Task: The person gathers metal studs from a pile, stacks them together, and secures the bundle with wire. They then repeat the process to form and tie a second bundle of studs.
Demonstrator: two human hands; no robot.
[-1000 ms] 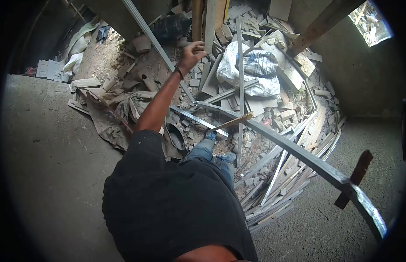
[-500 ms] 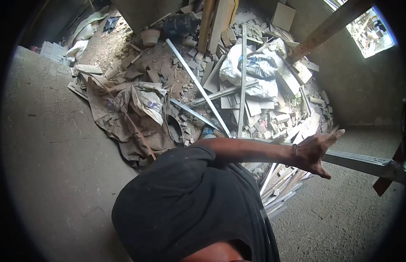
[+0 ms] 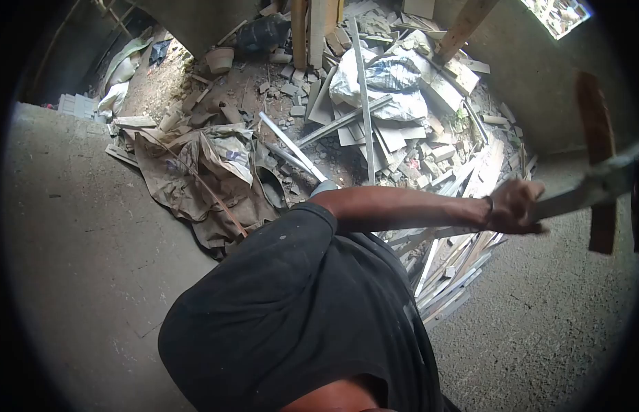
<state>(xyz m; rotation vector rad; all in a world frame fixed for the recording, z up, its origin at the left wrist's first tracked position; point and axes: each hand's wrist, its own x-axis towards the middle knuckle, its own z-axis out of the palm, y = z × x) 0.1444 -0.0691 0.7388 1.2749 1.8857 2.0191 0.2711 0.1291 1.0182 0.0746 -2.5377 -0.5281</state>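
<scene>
My left hand [image 3: 515, 208] reaches across to the right, its fingers curled around a long grey metal profile [image 3: 573, 198]. The profile slants up toward the right edge, and part of it behind my hand and forearm is hidden. Close to the right edge, a brown strip of wood [image 3: 601, 223] stands nearly upright and crosses the profile. A dark bracelet circles my left wrist. My right hand is out of view.
Beyond my arm lies rubble with broken tiles and a white sack [image 3: 402, 79]. Long strips [image 3: 446, 295] are heaped below my forearm. A crumpled brown tarp [image 3: 185, 185] lies left. Wooden posts [image 3: 300, 34] rise at the back, beside a bucket [image 3: 220, 60].
My left hand has gone from spread fingers to closing on the metal profile. The profile's right end has risen, and the brown wood strip has swung up with it.
</scene>
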